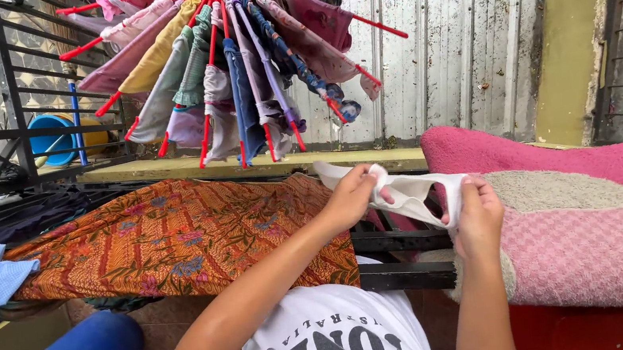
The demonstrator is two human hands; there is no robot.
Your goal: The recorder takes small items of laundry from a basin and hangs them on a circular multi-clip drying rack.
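You stand in a home laundry yard: clothes hang on a red peg hanger [227, 18], cloths drape over a rack [409, 274] by a metal wall [461, 35]

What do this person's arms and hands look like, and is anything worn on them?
Both forearms are bare, with no sleeves in sight. The left hand and right hand wear no gloves, and no rings, watch or bracelets show. Below the arms lies a white shirt with dark printed lettering and a touch of red.

Soft even daylight, sharp, slight edge distortion.
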